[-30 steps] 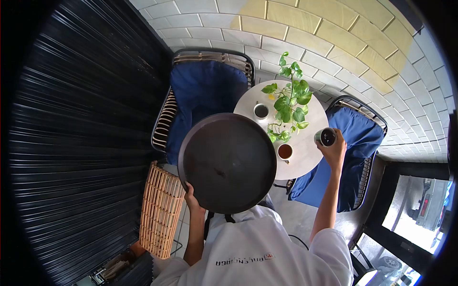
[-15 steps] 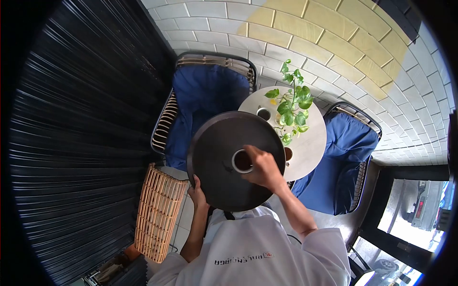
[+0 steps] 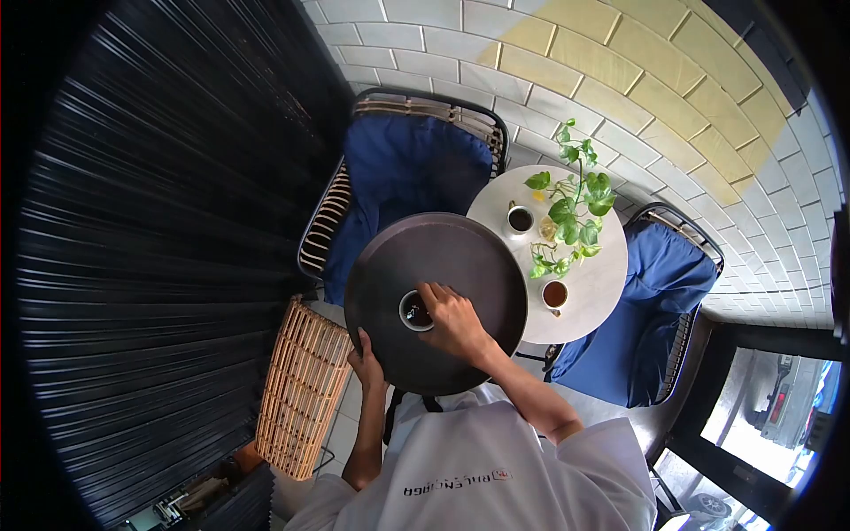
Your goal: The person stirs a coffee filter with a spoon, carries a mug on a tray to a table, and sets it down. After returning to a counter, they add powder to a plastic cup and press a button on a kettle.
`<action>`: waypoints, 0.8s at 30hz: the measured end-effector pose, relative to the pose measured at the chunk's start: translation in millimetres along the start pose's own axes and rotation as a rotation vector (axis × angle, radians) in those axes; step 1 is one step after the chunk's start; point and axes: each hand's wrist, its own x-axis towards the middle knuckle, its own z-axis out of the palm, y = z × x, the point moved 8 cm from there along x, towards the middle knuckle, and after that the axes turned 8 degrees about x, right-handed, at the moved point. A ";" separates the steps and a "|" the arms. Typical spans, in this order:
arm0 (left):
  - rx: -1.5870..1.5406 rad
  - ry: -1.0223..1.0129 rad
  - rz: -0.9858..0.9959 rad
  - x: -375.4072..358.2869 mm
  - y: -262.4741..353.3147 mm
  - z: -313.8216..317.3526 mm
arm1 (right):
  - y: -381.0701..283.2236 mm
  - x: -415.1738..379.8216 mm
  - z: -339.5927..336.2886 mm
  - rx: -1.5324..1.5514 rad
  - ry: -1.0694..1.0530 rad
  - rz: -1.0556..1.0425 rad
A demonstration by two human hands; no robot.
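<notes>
A large round dark tray (image 3: 434, 252) is held in front of my body. My left hand (image 3: 367, 361) grips its lower left rim, with the thumb on top and the other fingers hidden beneath. On the tray, left of its middle, stands a white cup (image 3: 404, 311) of dark liquid. My right hand (image 3: 453, 320) is closed round the cup's right side, its fingertips at the rim.
Beyond the tray is a round table (image 3: 602, 301) with a cup of dark drink (image 3: 520, 219), a cup of reddish-brown drink (image 3: 554, 294) and a leafy plant (image 3: 567, 211). Blue-cushioned chairs (image 3: 416, 159) flank it. A wicker piece (image 3: 304, 389) stands at the lower left.
My right hand and the cup have moved left on the tray. The view has shifted, so the table appears farther right and both of its cups show fully.
</notes>
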 end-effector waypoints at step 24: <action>-0.074 0.122 -0.129 50.4 -2.3 -43.9 | 257.5 -79.8 -6.9 -0.206 0.315 0.561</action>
